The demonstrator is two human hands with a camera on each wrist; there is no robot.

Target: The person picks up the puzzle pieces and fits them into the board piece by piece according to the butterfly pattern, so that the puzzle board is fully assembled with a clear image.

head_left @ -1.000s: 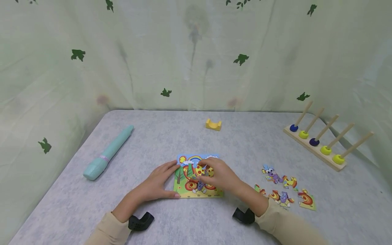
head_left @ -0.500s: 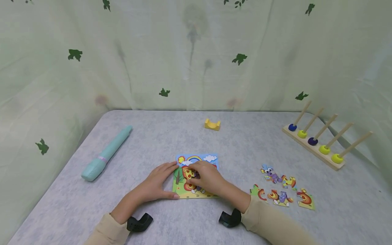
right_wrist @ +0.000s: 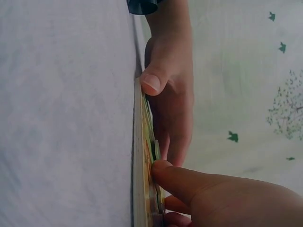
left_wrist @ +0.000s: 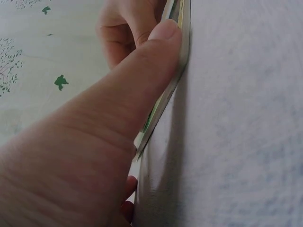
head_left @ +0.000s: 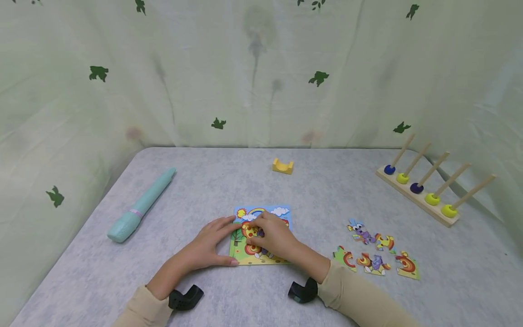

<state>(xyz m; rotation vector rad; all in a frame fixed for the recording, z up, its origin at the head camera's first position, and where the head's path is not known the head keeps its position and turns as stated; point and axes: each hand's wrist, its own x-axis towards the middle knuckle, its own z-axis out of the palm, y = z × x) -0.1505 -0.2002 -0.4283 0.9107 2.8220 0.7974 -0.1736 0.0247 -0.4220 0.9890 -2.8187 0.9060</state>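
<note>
A colourful picture puzzle board [head_left: 282, 212], with a sun, a rainbow and clouds, lies flat on the table before me. My left hand [head_left: 212, 245] rests at its left side, fingers stretched along the edge and the thumb on the lower left corner. In the left wrist view that thumb [left_wrist: 163, 33] presses the board's rim. Over the middle of the board, my right hand [head_left: 275, 234] pinches a puzzle piece [right_wrist: 157, 146] low against the picture; the hand hides much of it in the head view. Thumb and curled fingers are right at the board's surface.
Several loose puzzle pieces [head_left: 372, 263] lie right of the board. Far right stands a wooden peg rack [head_left: 421, 197] with blue and yellow beads. A yellow notched block [head_left: 283, 166] sits at the back, and a teal wrapped umbrella-like object [head_left: 143, 204] lies at the left.
My right hand has moved left and down over the board, bringing the formerly tilted green piece close to the picture. The left hand keeps its place at the board's edge.
</note>
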